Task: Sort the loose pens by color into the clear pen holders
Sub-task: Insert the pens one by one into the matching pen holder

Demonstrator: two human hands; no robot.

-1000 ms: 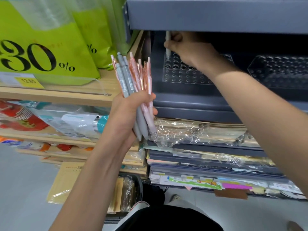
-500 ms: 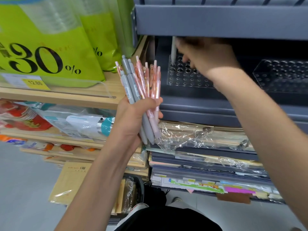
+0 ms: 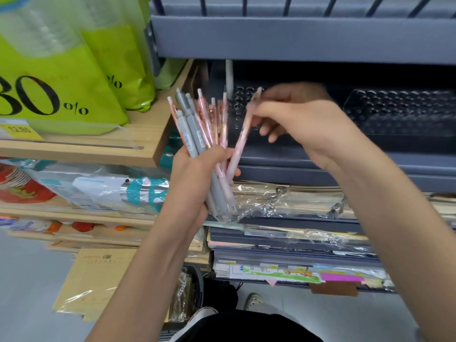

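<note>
Your right hand [image 3: 303,124] pinches the top of a pale pink pen [image 3: 243,134] between thumb and fingertips, though motion blur makes the exact finger placement hard to read. The pen's lower end sits in the bundle [image 3: 197,119] that your left hand [image 3: 195,176] grips in a closed fist. The bundle is slim, smooth plastic barrels, a few matte grey, the rest pink and peach.

A second ago your right hand was up at the left holder [image 3: 240,104], seating a whitish pen [image 3: 229,75]. That pen now stands upright at the holder's back corner, so one colour is started and pink looks next.

The holder is clear plastic with rows of round holes. A second holder [image 3: 399,112] sits well to its right, under the grey shelf [image 3: 296,38].
</note>
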